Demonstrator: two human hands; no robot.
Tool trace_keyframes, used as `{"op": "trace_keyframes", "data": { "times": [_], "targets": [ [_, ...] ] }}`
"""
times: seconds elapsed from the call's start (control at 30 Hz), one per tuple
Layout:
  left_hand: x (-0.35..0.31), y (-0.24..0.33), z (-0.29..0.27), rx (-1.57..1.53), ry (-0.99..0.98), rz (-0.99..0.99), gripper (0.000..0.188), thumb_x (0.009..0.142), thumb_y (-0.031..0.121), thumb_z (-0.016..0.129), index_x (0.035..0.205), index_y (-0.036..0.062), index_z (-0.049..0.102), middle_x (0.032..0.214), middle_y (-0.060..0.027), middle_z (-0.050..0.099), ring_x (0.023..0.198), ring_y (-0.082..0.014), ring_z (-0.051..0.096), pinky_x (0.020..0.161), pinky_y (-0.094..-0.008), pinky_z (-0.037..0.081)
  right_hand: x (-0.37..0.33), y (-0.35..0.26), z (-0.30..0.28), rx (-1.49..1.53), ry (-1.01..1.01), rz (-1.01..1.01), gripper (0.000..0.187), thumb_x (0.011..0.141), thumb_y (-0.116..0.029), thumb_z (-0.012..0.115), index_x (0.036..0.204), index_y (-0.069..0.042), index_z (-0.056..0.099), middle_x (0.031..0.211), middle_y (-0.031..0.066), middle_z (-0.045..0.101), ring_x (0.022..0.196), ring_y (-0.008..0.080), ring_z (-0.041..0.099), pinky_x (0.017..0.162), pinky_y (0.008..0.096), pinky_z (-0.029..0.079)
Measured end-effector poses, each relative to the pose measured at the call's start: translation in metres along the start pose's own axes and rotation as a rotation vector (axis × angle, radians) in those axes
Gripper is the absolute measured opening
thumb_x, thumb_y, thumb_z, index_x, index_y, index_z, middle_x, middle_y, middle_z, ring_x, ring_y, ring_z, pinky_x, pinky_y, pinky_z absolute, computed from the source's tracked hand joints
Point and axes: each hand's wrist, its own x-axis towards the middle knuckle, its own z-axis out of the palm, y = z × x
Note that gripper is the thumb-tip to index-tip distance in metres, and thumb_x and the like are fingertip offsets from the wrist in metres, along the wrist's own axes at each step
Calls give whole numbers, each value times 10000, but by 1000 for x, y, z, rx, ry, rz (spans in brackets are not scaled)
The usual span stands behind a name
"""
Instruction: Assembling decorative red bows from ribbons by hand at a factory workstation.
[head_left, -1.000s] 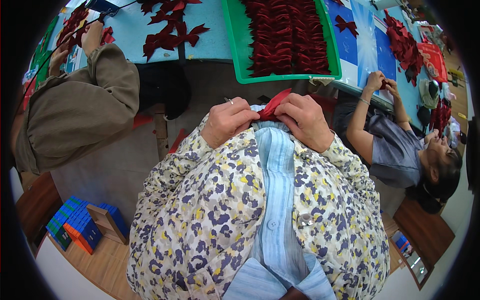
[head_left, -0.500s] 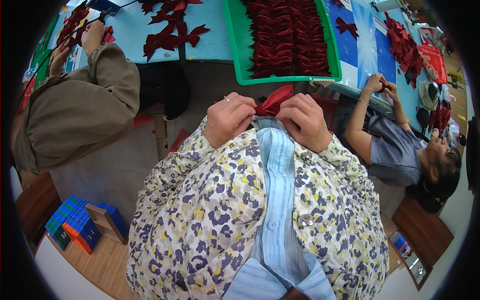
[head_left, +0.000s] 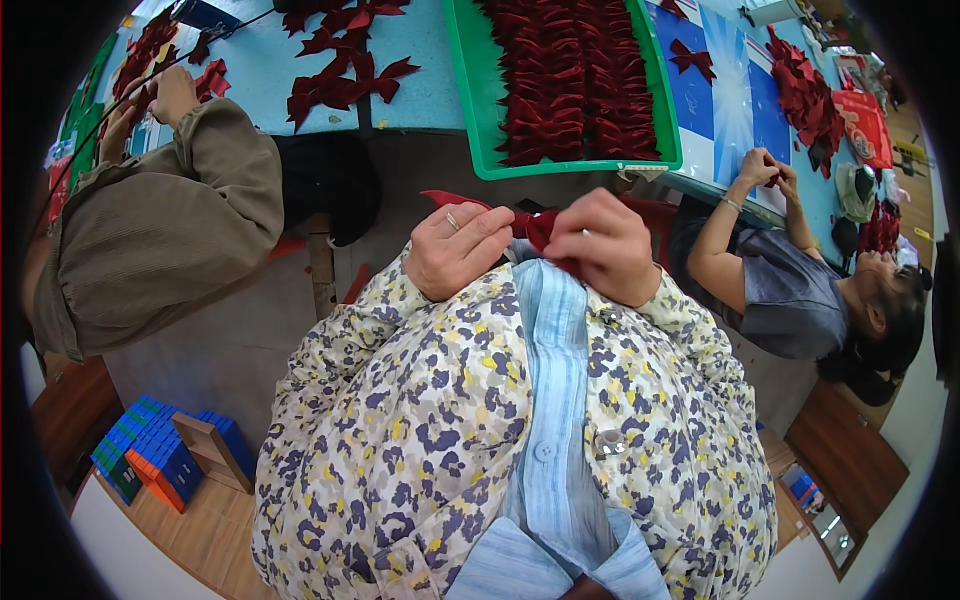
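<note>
Red ribbon (head_left: 535, 228) at the front of the body, just above the pale blue shirt front (head_left: 553, 330), between the two hands; half a second ago its broad loop stood up towards the right hand, now that loop is out of sight and a pointed tail sticks out past the far side of the left hand (head_left: 455, 250); left fingers nearly straight, laid together and closed over the ribbon, thumb hidden, the hold apparently a light pinch; right hand (head_left: 600, 245) has moved in over the ribbon's right part, fingers half curled and motion-blurred, a bit of red showing below them; whether they grip or only brush the cloth, cannot tell; the change reads as the piece being turned or rearranged, left hand steadying and right hand working, its shape unsettled for now; beyond, a green tray (head_left: 575, 170) with dark red bows (head_left: 570, 85) packed in rows, more loose bows (head_left: 350, 82) on the light blue table (head_left: 430, 60); co-workers sit either side, the right one's hands (head_left: 765, 172) also at a small dark red piece.
</note>
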Motion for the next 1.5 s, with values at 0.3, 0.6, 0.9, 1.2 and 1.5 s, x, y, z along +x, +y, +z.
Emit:
{"op": "trace_keyframes", "data": {
  "times": [0.3,0.6,0.9,1.2,1.5],
  "targets": [
    [0,-2,4,-25,16,-34,262,563,76,594,813,-2,603,896,-114,611,719,-225,595,591,-311,504,2,2,-3,-185,-65,-282,258,575,-117,687,829,-132,642,860,3,579,776,196,563,628,320,469],
    [2,-3,3,-69,-17,-11,244,596,72,607,829,-1,602,903,-115,606,733,-229,596,621,-319,511,10,1,-2,-189,-158,-19,252,674,-135,719,907,-103,628,776,47,541,750,212,523,638,340,427],
    [2,-4,14,-454,-13,-562,114,661,-40,613,760,2,575,833,-92,614,672,-211,581,558,-287,469,8,5,-3,50,321,381,221,646,-6,730,825,-49,606,866,90,583,836,250,553,705,330,451],
    [2,-10,11,-811,-126,-1094,72,760,-5,601,828,-24,591,762,-40,608,649,-53,540,583,-202,437,11,7,-13,-205,-24,94,225,660,-102,735,855,-81,625,848,52,554,791,233,535,664,338,438],
    [11,0,7,-522,-109,-818,87,714,-72,589,772,-7,586,791,-48,602,632,-77,522,547,-216,408,8,10,-5,-340,-94,147,192,685,-123,704,849,-81,615,847,51,523,823,231,520,707,348,412]
  ]
}}
